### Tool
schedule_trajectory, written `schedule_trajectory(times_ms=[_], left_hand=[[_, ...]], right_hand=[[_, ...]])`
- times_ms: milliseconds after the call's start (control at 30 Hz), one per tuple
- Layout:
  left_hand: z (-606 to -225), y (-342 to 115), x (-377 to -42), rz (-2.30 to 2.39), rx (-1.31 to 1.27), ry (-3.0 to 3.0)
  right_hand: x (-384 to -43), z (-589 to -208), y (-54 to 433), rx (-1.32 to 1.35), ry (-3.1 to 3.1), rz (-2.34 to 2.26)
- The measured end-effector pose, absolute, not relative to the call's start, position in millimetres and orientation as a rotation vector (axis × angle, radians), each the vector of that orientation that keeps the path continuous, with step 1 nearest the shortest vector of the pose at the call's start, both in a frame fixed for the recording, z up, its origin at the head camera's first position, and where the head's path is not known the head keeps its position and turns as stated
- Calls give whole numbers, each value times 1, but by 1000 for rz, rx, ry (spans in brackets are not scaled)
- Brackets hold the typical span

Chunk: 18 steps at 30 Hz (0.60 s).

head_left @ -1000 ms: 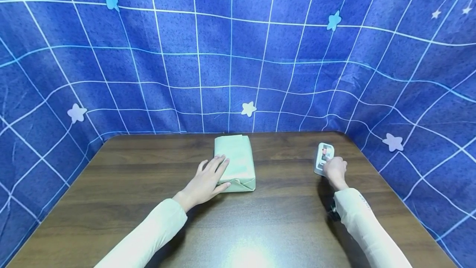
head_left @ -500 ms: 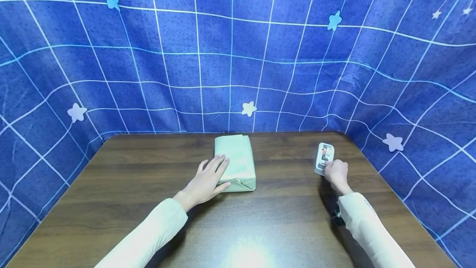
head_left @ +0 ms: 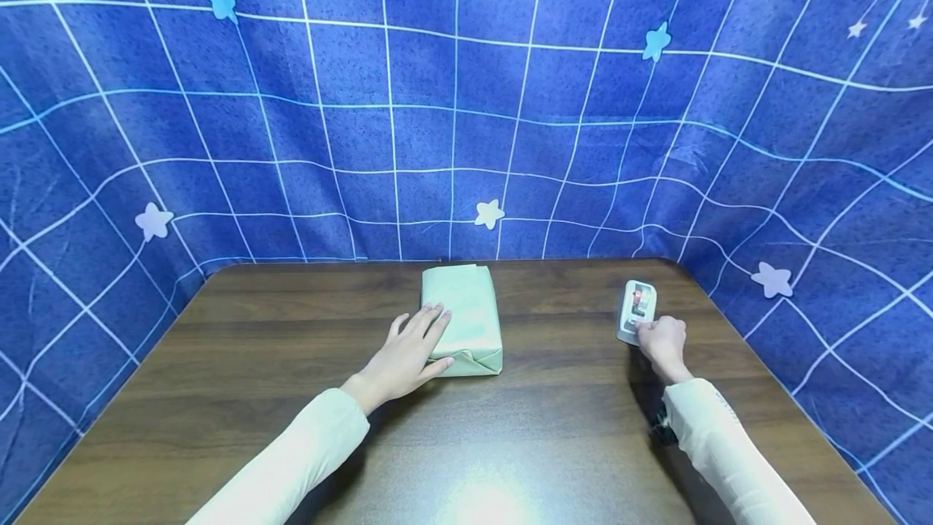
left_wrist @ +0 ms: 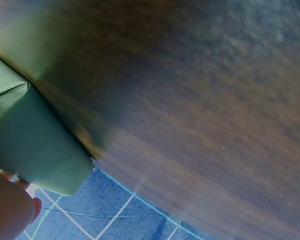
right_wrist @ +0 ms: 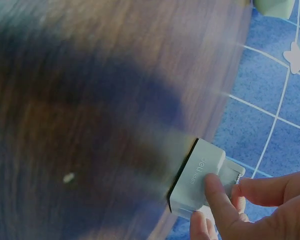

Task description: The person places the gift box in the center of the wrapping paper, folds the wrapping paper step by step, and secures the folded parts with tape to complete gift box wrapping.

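Note:
A box-shaped package wrapped in pale green paper (head_left: 459, 310) lies at the table's back middle. My left hand (head_left: 399, 361) rests on its near left side, fingers spread and nearly straight. In the left wrist view, part of the package (left_wrist: 40, 145) and some fingertips show at the lower left. A pale grey tape dispenser (head_left: 636, 308) stands at the back right. My right hand (head_left: 663, 343) holds its near end with curled fingers. In the right wrist view, the thumb presses the dispenser's (right_wrist: 192, 172) side and the index finger touches near the toothed cutter; any tape end is too small to see.
The dark brown wooden table (head_left: 291, 330) carries both things. A blue curtain (head_left: 408, 136) with white lines and stars hangs close behind its back edge and around both sides. A bright glare lies on the near part of the table.
My right hand has shifted slightly right and toward me along the tape dispenser, showing more of its top. The left hand, package and dispenser stay in place.

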<state>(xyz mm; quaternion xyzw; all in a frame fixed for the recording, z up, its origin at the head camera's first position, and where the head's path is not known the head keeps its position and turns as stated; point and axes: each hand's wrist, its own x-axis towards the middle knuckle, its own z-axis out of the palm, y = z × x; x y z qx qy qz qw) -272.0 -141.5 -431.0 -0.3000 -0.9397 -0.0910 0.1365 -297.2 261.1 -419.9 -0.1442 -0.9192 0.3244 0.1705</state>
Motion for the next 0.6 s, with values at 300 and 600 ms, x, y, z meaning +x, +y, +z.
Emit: schedule_trajectory(times_ms=[300, 600], left_hand=[[-430, -142, -272, -266, -865, -2727], [-430, -142, -271, -256, -873, -2712]], right_hand=[[-298, -421, 260, -442, -2543, 864], [-299, -423, 259, -407, -2502, 841]])
